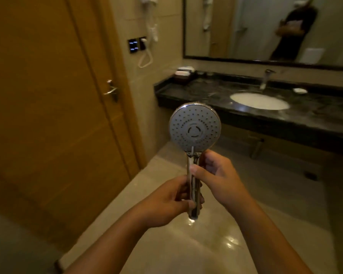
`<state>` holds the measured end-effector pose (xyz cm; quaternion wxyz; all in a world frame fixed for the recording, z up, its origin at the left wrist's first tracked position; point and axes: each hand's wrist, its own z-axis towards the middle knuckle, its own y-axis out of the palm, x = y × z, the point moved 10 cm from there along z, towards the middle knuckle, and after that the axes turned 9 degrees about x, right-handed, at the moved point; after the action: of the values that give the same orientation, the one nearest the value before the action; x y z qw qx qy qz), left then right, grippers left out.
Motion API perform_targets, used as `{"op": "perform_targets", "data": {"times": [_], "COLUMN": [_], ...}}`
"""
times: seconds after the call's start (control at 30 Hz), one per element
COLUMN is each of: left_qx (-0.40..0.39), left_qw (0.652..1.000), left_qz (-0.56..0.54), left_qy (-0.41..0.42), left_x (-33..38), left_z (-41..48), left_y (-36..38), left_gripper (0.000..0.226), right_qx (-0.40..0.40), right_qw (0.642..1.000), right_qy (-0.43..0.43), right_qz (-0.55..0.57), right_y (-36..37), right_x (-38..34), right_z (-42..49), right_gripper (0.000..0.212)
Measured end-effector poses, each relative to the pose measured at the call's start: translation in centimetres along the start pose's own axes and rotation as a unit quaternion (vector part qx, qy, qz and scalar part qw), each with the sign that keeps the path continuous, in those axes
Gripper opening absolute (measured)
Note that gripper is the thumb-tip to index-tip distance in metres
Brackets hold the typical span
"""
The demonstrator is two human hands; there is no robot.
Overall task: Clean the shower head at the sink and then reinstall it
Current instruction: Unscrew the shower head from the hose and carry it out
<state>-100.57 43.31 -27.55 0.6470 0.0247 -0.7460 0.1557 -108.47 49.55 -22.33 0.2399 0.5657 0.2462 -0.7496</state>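
- We see the shower head [194, 127] held upright in the near middle of the scene. Its nozzle face is turned toward us, and it is well apart from the sink [259, 100] at the far right.
- The left hand [166, 202] is wrapped round the lower part of the chrome handle [193, 186], fingers curled about it. We judge that this hand carries the weight.
- The right hand [216, 175] grasps the handle higher up, just below the round face, with the thumb laid across the front (a steadying hold, as we read it, that lets the face be tilted for a look).
- No hose shows at the handle's bottom end, so we take the head to be off its fitting and free to carry.
- The face turned our way suggests a check of the nozzles before washing. In this dim light we cannot tell whether they are scaled or clean.
- The sink is a white oval basin set in a dark stone counter [186, 89]. A faucet [265, 79] stands at its far edge and a small white dish [300, 90] lies to its right.
- We judge the task to be early, with washing not yet begun. The next move calls for carrying the head far and right, under the faucet.
- The floor [206, 244] below is hard and glossy, and a dropped head could crack on it, which may be why both hands hold the smooth handle.
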Motion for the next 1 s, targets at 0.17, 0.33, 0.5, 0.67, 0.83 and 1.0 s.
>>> {"op": "perform_targets", "data": {"times": [0.17, 0.33, 0.5, 0.67, 0.83, 1.0], "left_qx": [-0.104, -0.177, -0.213, -0.224, -0.199, -0.180], "left_qw": [0.995, 0.984, 0.976, 0.973, 0.978, 0.982], "left_qz": [0.004, -0.010, -0.042, -0.051, -0.053, -0.052], "left_qy": [0.011, 0.023, 0.006, 0.018, 0.014, -0.020], "left_x": [1.5, 2.4, 1.9, 2.1, 3.0, 1.6], "left_z": [8.1, 15.1, 24.3, 34.7, 43.9, 51.8], "left_y": [8.3, 13.2, 14.2, 10.7, 6.3, 3.9], "left_gripper": [0.042, 0.040, 0.038, 0.033, 0.027, 0.029], "right_qx": [0.122, 0.219, 0.279, 0.300, 0.304, 0.297], "right_qw": [0.992, 0.973, 0.956, 0.948, 0.944, 0.939], "right_qy": [0.030, 0.051, 0.076, 0.091, 0.121, 0.174], "right_qz": [-0.033, -0.041, -0.054, -0.061, -0.052, 0.000], "right_y": [-11.4, -18.8, -23.2, -24.2, -24.6, -25.5], "right_x": [2.4, 5.3, 9.1, 11.8, 14.7, 19.5], "right_z": [1.0, 3.7, 10.1, 20.3, 30.4, 38.1], "right_gripper": [0.019, 0.017, 0.014, 0.014, 0.010, 0.011]}}
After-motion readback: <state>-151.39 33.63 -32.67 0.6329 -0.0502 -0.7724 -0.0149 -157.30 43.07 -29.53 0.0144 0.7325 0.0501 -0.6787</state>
